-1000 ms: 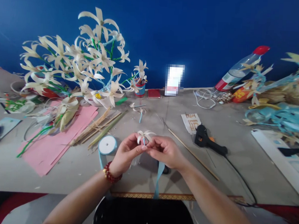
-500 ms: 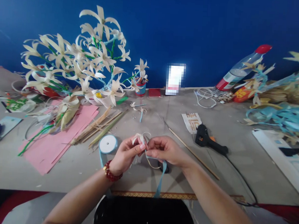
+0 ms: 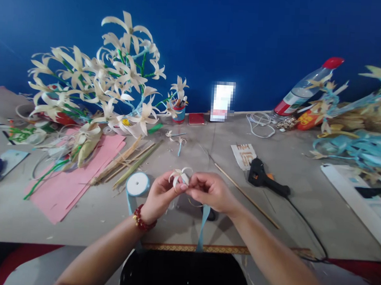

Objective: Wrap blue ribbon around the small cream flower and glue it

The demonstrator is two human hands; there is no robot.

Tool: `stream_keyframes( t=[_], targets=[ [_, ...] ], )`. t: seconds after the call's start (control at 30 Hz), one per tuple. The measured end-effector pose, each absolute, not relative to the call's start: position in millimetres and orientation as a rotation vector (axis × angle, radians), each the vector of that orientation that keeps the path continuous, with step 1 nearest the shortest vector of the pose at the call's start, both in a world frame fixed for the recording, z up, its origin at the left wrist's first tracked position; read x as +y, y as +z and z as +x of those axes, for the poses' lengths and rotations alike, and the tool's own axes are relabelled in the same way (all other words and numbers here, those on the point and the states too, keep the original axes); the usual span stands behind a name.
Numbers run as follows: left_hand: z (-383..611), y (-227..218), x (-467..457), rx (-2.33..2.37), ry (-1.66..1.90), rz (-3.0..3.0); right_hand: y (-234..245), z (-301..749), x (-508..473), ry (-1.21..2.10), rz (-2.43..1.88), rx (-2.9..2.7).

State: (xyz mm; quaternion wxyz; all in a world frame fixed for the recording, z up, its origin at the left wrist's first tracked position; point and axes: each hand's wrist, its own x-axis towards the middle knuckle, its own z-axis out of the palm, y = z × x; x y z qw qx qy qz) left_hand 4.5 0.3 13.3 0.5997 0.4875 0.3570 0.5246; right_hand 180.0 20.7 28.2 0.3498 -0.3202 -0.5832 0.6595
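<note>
Between my hands is a small cream artificial flower (image 3: 180,176) with curled petals. My left hand (image 3: 162,193), wearing a red beaded bracelet, pinches it near its base. Close against it, my right hand (image 3: 211,192) is closed on a light blue ribbon (image 3: 203,228), whose tail hangs past the table's front edge. The fingertips of both hands meet below the petals, so the stem is mostly hidden. To the left of my left hand lies the ribbon spool (image 3: 137,184). A dark object, partly covered, rests under my right hand.
A black glue gun (image 3: 265,177) and a thin stick (image 3: 247,195) lie to the right. Pink paper (image 3: 60,195) and dried stalks (image 3: 125,160) are on the left. Behind stand a bunch of cream flowers (image 3: 130,71), a lit phone (image 3: 223,101) and a tilted bottle (image 3: 303,91).
The flower has turned so its petals face up more openly. My right hand has drawn in against my left fingertips, and the ribbon between them is less visible.
</note>
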Motion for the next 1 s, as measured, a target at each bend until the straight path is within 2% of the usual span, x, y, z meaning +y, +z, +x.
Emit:
stream_keyframes(
  t=[0.27, 1.0],
  targets=[
    [6.8, 13.1, -1.8, 0.72, 1.16, 0.884, 23.9, 183.9, 27.4, 1.954, -0.779, -1.415],
    [11.0, 16.6, -2.1, 0.744, 1.191, 0.888, 25.0, 180.7, 22.1, 1.736, -0.889, -1.5]
  ],
)
